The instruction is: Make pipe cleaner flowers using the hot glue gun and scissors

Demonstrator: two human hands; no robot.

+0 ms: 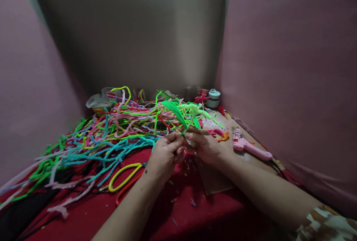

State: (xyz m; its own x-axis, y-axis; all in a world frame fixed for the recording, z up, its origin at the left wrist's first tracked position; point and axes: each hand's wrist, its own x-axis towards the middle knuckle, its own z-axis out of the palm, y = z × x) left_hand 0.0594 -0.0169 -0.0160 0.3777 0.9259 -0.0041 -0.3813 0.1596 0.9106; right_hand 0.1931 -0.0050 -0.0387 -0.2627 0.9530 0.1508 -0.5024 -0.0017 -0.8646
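Observation:
My left hand [166, 153] and my right hand [205, 145] meet above the red cloth [181, 211], fingertips together. Both pinch the base of a bundle of green pipe cleaners [184, 112] that fans up and away from me, dark green strands to the left and pale green twisted ones to the right. A small white piece shows between my fingers under the bundle. A big tangle of coloured pipe cleaners [106, 133] lies just left of my hands.
A pink glue gun [249, 147] lies on a brown cardboard sheet [214, 181] to the right. Yellow-handled scissors [125, 176] rest near my left wrist. A pale round container [214, 98] stands at the back. Pink walls close both sides, a grey board the back.

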